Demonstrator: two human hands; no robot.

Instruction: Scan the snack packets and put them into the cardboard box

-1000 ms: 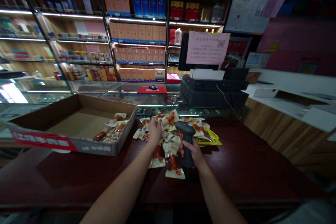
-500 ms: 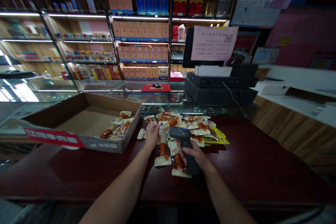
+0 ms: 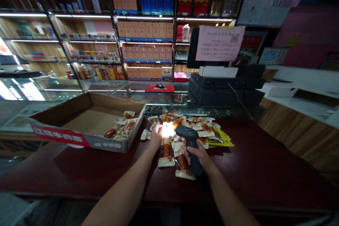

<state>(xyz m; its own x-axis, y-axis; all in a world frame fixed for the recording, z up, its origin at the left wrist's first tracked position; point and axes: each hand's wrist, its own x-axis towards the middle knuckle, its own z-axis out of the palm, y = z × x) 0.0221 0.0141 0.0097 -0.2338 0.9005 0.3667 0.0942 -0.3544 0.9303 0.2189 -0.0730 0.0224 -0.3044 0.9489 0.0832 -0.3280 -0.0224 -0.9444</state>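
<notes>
My right hand [image 3: 199, 153] is wrapped round the grip of a black barcode scanner [image 3: 186, 132], whose head points left. Bright light from it falls on the white end of a packaged sausage [image 3: 167, 129], which my left hand [image 3: 156, 135] pinches by that end. Below and around both hands lie several more sausages in clear-and-white wrappers, among them one upright in view [image 3: 166, 150] and another under the scanner [image 3: 182, 162]. Yellow packets [image 3: 222, 137] stick out at the right of the pile.
An open cardboard box [image 3: 106, 144] with a few sausages in its right corner stands at the left of the dark red table [image 3: 111, 173]. Behind are a glass counter with a mouse [image 3: 160, 85] on a red mat, a monitor with a pink notice [image 3: 218, 44], and stocked shelves.
The scanner's light has come on and shines on the sausage wrapper in my left hand. The whole view has shifted slightly; both hands keep their holds.
</notes>
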